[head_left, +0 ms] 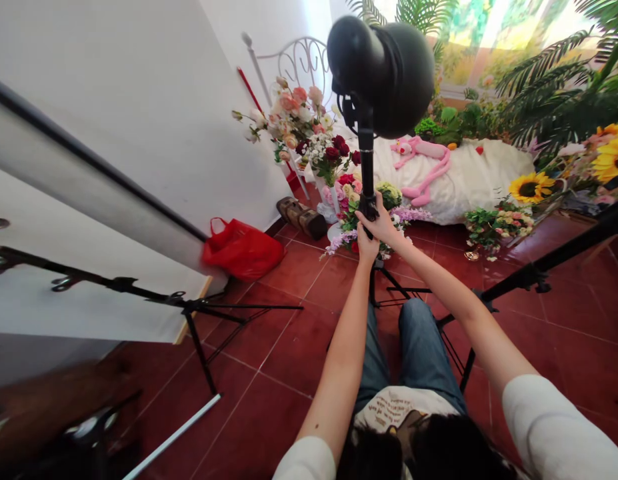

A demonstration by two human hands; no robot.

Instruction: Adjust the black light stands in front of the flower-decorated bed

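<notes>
Straight ahead of me stands a black light stand (367,167) with a studio light (403,73) on top, its dark rounded head tilted to the left. My right hand (383,221) is closed around the pole's collar, with fingers partly hidden behind it. Just below, my left hand (367,244) wraps the same pole, close against the right one. Between the two hands part of a black clamp shows. The stand's legs (383,280) spread on the floor in front of my knees.
On the left are a red bag (243,250) and another black stand (193,307). A third stand's pole (549,253) slants at the right. Flowers (309,127), sunflowers (531,187) and a pink plush toy (423,150) on white cloth (473,180) lie beyond. A brown roll-shaped object (301,217) rests by the wall.
</notes>
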